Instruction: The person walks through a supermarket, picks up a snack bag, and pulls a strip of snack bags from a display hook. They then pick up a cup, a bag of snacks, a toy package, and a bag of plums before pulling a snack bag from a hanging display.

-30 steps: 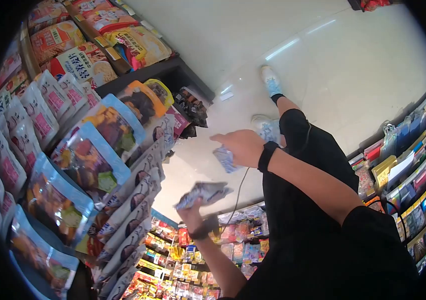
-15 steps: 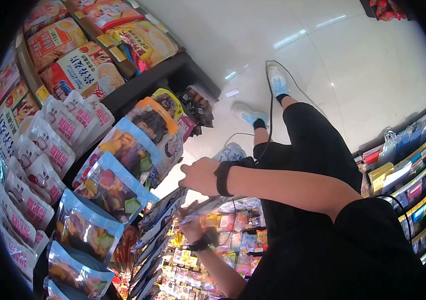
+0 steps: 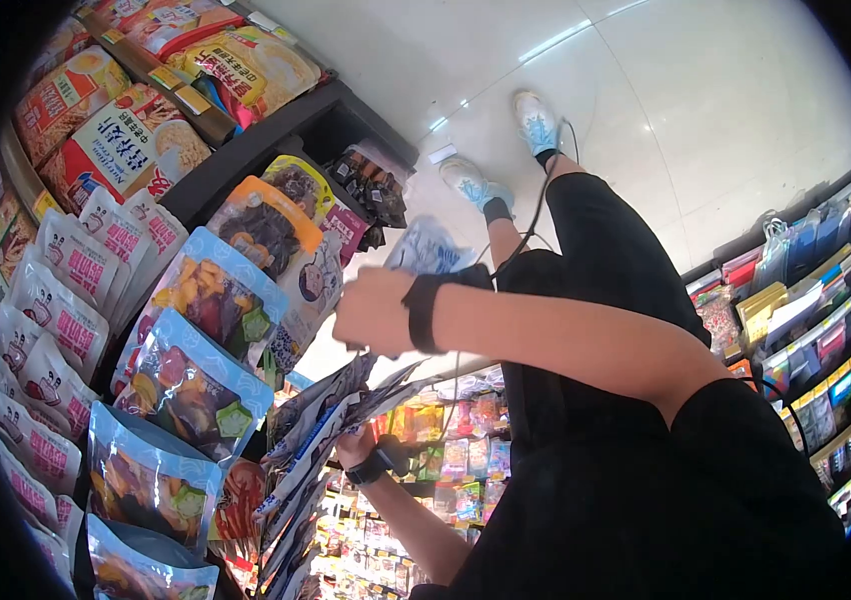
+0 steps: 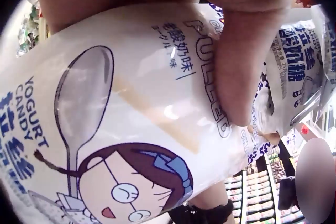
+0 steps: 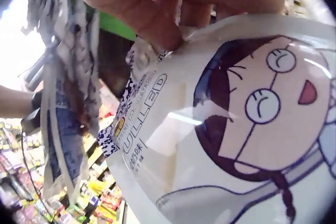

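Head view: beside the hanging snack bags (image 3: 196, 300) on the left, the right hand (image 3: 376, 312) has swung in from the aisle and is now just above the left hand (image 3: 351, 443). Only the wrist views show the grips: the left hand clamps a yogurt candy pouch (image 4: 131, 129), and the right pinches a second pouch (image 5: 236, 129).

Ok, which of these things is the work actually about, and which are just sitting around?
In hand: yogurt candy packet in right hand; second packet in left hand; hanging packets.
Lying about: blue fruit pouches; pink-label bags; far shelves.
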Available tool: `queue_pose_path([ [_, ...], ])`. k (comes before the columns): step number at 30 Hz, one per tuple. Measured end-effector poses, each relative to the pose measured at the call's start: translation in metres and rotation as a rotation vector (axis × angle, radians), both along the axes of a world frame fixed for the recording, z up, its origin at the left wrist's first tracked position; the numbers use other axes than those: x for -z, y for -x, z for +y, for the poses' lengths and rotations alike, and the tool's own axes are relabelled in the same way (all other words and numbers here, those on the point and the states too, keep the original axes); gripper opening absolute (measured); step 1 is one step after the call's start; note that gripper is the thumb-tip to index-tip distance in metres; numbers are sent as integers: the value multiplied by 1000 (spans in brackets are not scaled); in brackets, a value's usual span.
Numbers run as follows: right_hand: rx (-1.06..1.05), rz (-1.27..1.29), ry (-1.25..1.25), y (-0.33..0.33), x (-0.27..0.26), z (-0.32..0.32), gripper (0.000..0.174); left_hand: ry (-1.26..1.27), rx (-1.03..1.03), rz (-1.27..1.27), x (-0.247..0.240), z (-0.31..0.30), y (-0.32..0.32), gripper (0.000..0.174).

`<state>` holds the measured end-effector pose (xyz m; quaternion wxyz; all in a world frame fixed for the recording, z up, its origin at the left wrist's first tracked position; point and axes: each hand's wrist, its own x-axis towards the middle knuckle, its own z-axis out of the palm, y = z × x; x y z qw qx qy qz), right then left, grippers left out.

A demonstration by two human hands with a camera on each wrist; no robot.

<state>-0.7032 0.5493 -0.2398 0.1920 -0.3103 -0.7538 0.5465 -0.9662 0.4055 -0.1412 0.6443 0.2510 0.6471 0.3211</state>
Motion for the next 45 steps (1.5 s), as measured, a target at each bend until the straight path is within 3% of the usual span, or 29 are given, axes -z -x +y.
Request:
queue_pose_path([
  [6, 290, 116, 195, -10, -1, 17, 22, 18, 35, -160, 7, -9, 25, 68],
  [13, 386, 352, 289, 23, -18, 25, 23, 92, 88, -182, 15, -22, 70, 62],
  [17, 338, 309, 380, 35, -28, 24, 24, 145, 42, -275, 15, -23, 77, 61],
  [21, 397, 372, 366, 53, -27, 20, 23, 34, 207, -166, 16, -17, 62, 60],
  [24, 434, 403, 356, 61, -28, 15, 24, 195, 11, -277, 16, -23, 80, 58],
  [25, 443, 398, 356, 61, -30, 15, 24, 155, 90, -411, 11, -3, 43, 56],
  [30, 553, 505, 281, 67, -28, 9, 22, 108, 176, -352, 14, -2, 41, 56],
  [35, 583, 551, 286, 70, -29, 6, 20, 131, 129, -277, 14, -18, 63, 56],
  [45, 650, 290, 122, 73, -38, -4, 14, 128, 75, -62, 31, -43, 133, 56],
])
